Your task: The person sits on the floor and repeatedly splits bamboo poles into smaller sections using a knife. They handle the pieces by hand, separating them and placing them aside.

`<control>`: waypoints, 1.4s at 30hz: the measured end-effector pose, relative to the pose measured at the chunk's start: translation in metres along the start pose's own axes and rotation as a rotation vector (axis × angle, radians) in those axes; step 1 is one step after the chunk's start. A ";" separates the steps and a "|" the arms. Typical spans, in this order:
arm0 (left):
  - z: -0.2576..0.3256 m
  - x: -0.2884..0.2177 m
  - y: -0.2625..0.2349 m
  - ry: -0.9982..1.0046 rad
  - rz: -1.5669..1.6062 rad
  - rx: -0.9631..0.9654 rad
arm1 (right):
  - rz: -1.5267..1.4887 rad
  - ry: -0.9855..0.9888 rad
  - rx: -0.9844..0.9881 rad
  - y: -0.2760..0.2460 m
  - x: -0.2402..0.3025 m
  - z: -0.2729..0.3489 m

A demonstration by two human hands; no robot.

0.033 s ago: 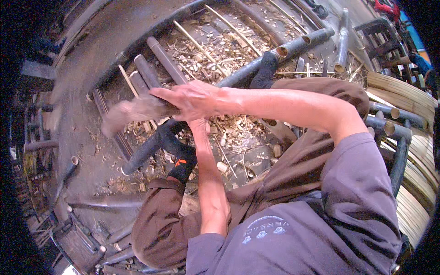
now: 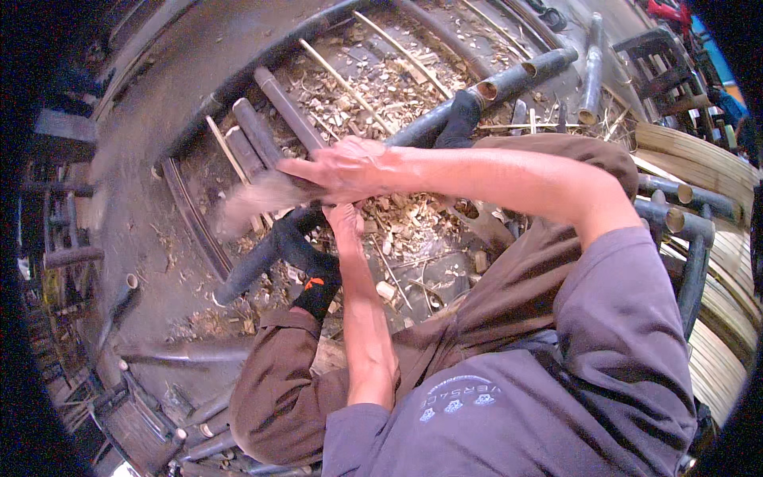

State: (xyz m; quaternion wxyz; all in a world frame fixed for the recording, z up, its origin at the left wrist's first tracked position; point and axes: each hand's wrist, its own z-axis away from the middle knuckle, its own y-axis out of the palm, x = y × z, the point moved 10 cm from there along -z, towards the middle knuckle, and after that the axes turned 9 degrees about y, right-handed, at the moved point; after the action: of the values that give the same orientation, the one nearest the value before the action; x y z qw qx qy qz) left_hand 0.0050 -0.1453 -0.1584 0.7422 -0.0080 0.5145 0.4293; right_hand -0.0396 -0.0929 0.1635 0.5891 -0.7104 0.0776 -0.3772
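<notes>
My right hand (image 2: 354, 171) crosses in front of me from the right, its fingers closed around a blurred, grey-brown, club-shaped piece (image 2: 258, 205) that sticks out to the left. Motion smears its far end, and its exact kind does not show. Directly below, my left hand (image 2: 343, 215) is closed beside the dark bamboo frame, partly covered by my right hand. What it grips is hidden. Dark bamboo crosspieces (image 2: 286, 103) run up from the hands toward the far rail. My black-socked left foot (image 2: 306, 246) presses against the near rail (image 2: 246, 270).
Pale wood chips (image 2: 397, 95) litter the floor inside the frame. My right foot (image 2: 459, 123) rests on a bamboo pole with cut holes (image 2: 517, 75). Bundled split bamboo strips (image 2: 699, 159) lie at the right. A loose bamboo pole (image 2: 187, 350) lies at the lower left.
The blurred club-shaped piece has swung slightly to the right, and my right hand has shifted a little right with it. My left hand has barely moved.
</notes>
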 end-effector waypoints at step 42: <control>0.074 -0.026 0.232 1.029 -0.855 0.735 | -0.503 1.062 -0.946 -0.039 -0.182 0.283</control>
State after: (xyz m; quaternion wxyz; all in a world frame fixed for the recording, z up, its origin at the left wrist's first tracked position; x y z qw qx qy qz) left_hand -0.0914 0.0182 -0.0040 0.4655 -0.1581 0.8574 -0.1520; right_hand -0.0028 0.2397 0.1113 0.0010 -0.6066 0.3403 -0.7186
